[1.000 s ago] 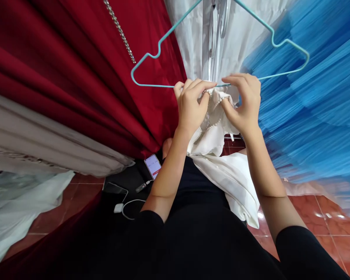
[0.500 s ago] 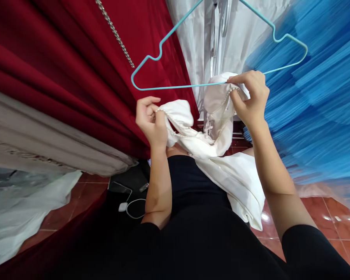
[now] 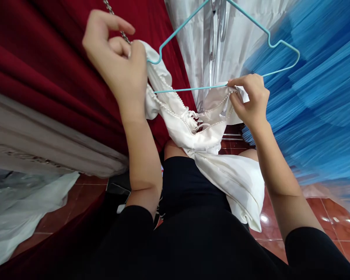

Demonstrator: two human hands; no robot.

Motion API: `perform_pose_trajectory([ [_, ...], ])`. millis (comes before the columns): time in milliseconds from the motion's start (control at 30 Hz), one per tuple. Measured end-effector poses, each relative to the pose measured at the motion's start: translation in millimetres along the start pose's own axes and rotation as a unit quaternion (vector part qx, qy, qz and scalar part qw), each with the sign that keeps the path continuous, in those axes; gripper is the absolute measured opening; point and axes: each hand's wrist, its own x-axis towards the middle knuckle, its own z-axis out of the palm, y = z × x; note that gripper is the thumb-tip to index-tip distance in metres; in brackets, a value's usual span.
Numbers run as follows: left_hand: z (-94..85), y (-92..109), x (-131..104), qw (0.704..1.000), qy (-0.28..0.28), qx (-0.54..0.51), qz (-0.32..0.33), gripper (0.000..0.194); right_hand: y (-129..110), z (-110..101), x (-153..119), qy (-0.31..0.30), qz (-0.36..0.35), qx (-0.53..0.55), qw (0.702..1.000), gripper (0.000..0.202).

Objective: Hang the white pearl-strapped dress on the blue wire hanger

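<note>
A white dress (image 3: 181, 132) with pearl-beaded edging hangs between my hands, its skirt lying across my lap. My left hand (image 3: 116, 58) is raised at the upper left and pinches one shoulder of the dress, which passes over the left end of a light-blue hanger (image 3: 192, 89). At the hanger's bottom bar, my right hand (image 3: 251, 99) is closed on the bar together with the dress's other beaded shoulder. White lacing shows at the dress's middle. The hanger's left tip is hidden behind my left hand and the cloth, and its top lies outside the view.
Red cloth (image 3: 46, 70) hangs on the left, with beige cloth (image 3: 46, 140) below it. Blue tulle (image 3: 317, 85) fills the right side. White garments (image 3: 189, 39) hang behind the hanger. Red tiles (image 3: 317, 217) cover the floor.
My left hand has moved up and left, drawing the dress shoulder over the hanger's left end. My right hand has stayed nearly still, and the hanger has tilted slightly.
</note>
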Motion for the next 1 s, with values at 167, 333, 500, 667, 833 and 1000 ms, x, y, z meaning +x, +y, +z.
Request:
perform_pose_trajectory([
  [167, 28.2, 31, -18, 0.999, -0.002, -0.018, 0.044, 0.017, 4, 1, -4, -0.011, 0.02, 0.003, 1.0, 0.02],
  [333, 59.9, 75, -61, 0.987, -0.131, -0.08, 0.042, 0.005, 0, -2, -4, 0.032, -0.005, 0.003, 0.999, 0.018],
  [500, 77.1, 88, -89, 0.96, -0.264, -0.076, -0.06, 0.027, -7, -3, -16, 0.114, -0.049, 0.004, 0.992, 0.01],
  [667, 72.2, 75, -84, 0.954, -0.268, -0.096, -0.096, 0.025, 33, -24, -24, 0.324, 0.036, -0.018, 0.945, 0.021],
  [833, 62.4, 78, -79, 0.95, -0.277, -0.105, -0.096, 0.029, 76, -74, 9, 0.404, 0.11, 0.008, 0.908, 0.043],
  [1000, 59.5, 87, -81, 0.952, -0.277, -0.103, -0.079, 0.031, 60, -95, 50, 0.374, 0.001, 0.023, 0.927, 0.046],
])
